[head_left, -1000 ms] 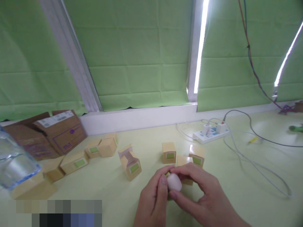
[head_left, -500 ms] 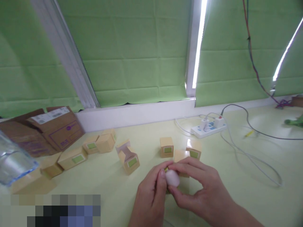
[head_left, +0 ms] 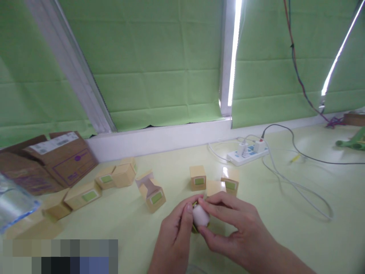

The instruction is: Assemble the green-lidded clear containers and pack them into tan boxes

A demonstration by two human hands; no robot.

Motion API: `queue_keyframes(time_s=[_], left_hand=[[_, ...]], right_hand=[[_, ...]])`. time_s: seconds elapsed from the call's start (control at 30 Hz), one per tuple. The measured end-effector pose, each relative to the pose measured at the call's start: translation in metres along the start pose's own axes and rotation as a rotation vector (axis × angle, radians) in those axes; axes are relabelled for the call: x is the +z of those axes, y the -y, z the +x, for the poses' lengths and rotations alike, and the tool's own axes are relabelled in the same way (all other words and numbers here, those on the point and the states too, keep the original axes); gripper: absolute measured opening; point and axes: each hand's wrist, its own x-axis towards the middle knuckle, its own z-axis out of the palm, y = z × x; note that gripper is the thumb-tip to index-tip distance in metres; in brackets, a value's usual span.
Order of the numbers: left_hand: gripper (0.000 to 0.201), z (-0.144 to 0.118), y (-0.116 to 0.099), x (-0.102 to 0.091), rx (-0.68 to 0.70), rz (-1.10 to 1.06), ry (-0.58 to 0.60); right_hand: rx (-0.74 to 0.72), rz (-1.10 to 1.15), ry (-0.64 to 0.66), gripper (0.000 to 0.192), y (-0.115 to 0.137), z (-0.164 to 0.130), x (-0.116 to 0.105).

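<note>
Close to me I see two hands low in the middle of the picture. My left hand (head_left: pixel 176 238) and my right hand (head_left: pixel 236 232) both pinch one small white round thing (head_left: pixel 200 216). The fingers are curled around it from both sides, with the thumbs pressing on it. It has a bit of yellow-green at its top and bottom edge. It is held just above the pale green surface (head_left: pixel 285 213).

Far to the left I see one clear plastic thing (head_left: pixel 14 201), but it is blurry.

Just behind my hands stand three little tan boxes with green labels: one box (head_left: pixel 197 177), a second box (head_left: pixel 230 181) and a third box (head_left: pixel 215 187) that my right hand partly hides. To the left lies one open box (head_left: pixel 151 192) with its flap up. Farther left I count about five more small tan boxes (head_left: pixel 85 194) in a loose group, some touching each other. Behind them sits one big brown carton (head_left: pixel 57 158).

Farther back on the right lies one white power strip (head_left: pixel 247 154) with two plugs in it, and cables (head_left: pixel 296 182) curl away from it. At the back hang green blinds (head_left: pixel 159 64).
</note>
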Motion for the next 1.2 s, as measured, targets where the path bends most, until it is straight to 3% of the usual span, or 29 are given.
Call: queue_keyframes(time_s=[0.2, 0.43, 0.5, 0.6, 0.67, 0.77, 0.87, 1.0, 1.2], left_hand=[[0.037, 0.002, 0.009, -0.005, -0.093, -0.201, 0.085], [0.038, 0.003, 0.009, 0.002, -0.101, -0.475, 0.143], [0.040, 0.006, 0.009, 0.001, -0.117, -0.502, 0.064], [0.047, 0.012, 0.012, -0.005, -0.171, -0.539, -0.168], [0.050, 0.015, 0.015, -0.010, -0.181, -0.560, -0.256], [0.049, 0.016, 0.019, -0.015, -0.181, -0.599, -0.310], [0.044, 0.013, 0.018, -0.013, -0.186, -0.651, -0.336], [0.040, 0.011, 0.014, -0.010, -0.191, -0.696, -0.327], [0.048, 0.017, 0.012, -0.014, -0.158, -0.692, -0.313]], right_hand=[[-0.036, 0.005, 0.001, 0.038, -0.004, -0.001, -0.003], [0.134, 0.089, 0.028, 0.032, -0.012, -0.001, -0.003], [0.224, 0.137, 0.024, 0.024, -0.011, -0.002, -0.003], [0.303, 0.159, 0.049, 0.009, -0.005, -0.003, -0.006], [0.269, 0.161, 0.223, 0.014, 0.000, -0.003, -0.006], [0.152, 0.217, 0.627, 0.022, 0.002, -0.001, 0.001], [0.078, 0.239, 0.758, 0.020, 0.000, -0.002, 0.012], [0.144, 0.275, 0.683, 0.032, 0.001, -0.001, 0.011], [0.418, 0.412, 0.397, 0.060, 0.003, -0.001, -0.002]])
